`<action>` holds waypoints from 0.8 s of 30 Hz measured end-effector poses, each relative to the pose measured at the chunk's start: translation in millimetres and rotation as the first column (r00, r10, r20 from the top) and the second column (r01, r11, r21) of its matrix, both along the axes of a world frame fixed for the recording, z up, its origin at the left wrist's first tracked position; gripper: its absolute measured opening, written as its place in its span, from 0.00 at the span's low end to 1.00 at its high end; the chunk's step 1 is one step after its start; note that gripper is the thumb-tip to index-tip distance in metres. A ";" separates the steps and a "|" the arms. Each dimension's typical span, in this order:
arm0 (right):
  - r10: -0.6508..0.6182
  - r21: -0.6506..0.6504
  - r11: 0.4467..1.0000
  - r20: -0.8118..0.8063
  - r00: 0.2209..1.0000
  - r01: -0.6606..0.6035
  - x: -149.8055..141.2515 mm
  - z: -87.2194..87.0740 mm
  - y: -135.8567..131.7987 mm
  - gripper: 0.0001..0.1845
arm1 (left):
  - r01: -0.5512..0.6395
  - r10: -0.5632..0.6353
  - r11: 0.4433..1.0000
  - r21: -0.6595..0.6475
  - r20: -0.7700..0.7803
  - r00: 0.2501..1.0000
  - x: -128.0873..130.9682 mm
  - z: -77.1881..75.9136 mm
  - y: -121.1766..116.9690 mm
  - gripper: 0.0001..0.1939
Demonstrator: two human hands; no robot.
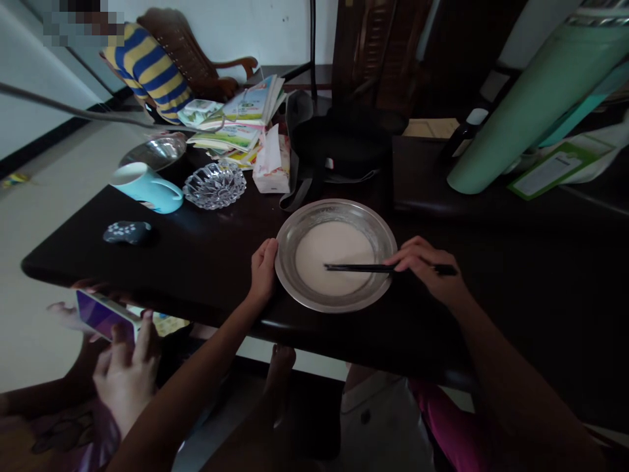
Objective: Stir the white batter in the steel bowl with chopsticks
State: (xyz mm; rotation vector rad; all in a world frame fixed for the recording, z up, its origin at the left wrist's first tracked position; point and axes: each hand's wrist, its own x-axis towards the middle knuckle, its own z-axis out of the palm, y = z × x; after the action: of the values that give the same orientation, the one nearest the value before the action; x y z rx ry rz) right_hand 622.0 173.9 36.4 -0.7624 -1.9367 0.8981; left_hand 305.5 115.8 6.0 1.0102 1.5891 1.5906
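A round metal bowl [383, 229] holding a pale white batter sits on the dark table [206, 255] near its front edge. My left hand [263, 269] rests against the bowl's left rim, fingers curled on it. My right hand [427, 265] is closed on a pair of black chopsticks [358, 267]. They lie level across the bowl with their tips in the batter.
On the left of the table are a blue mug [147, 187], a cut-glass dish [215, 185], a steel bowl [154, 152] and a small dark object [128, 231]. Books [240, 118], a tissue pack [270, 164] and a black bag [339, 144] lie behind. Another person's hands hold a phone [105, 314] at lower left.
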 end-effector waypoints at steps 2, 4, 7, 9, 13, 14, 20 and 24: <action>-0.032 0.034 0.999 0.039 0.999 0.031 0.6 -0.2 0.8 0.11 | -0.008 0.008 1.000 0.003 0.002 1.000 -0.1 -0.4 0.2 0.22; -0.127 0.043 0.991 -0.032 0.991 0.128 3.1 -0.2 1.9 0.15 | -0.011 0.011 1.000 0.003 0.002 1.000 -0.3 -1.1 0.6 0.22; -0.138 0.004 0.990 -0.125 0.983 0.140 5.0 0.7 1.7 0.20 | 0.000 0.000 1.000 0.005 0.010 1.000 -0.7 -2.1 1.0 0.22; -0.046 0.003 0.999 -0.059 0.997 0.046 3.1 1.4 0.4 0.17 | -0.001 0.001 1.000 0.010 0.004 1.000 -0.8 -2.1 1.0 0.23; -0.044 0.037 0.998 0.018 0.999 0.043 1.5 0.7 0.1 0.11 | -0.010 0.010 1.000 0.015 -0.009 1.000 0.0 -0.2 0.9 0.23; -0.085 0.026 0.996 -0.028 0.996 0.086 2.6 0.1 0.7 0.13 | -0.008 0.008 1.000 0.014 -0.011 1.000 0.3 0.5 0.9 0.22; -0.022 0.012 1.000 -0.021 1.000 0.022 1.6 -0.8 1.6 0.15 | -0.003 0.003 1.000 0.003 0.007 1.000 0.7 1.0 0.9 0.22; -0.102 0.055 0.993 0.001 0.995 0.101 1.3 0.0 1.4 0.12 | -0.008 0.008 1.000 0.014 0.006 1.000 -0.8 -2.6 1.2 0.22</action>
State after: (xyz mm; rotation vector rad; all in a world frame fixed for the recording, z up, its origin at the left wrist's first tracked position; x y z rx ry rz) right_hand 623.3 175.3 36.4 -0.8226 -1.9002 0.7789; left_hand 304.8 117.1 3.5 1.0068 1.5821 1.6109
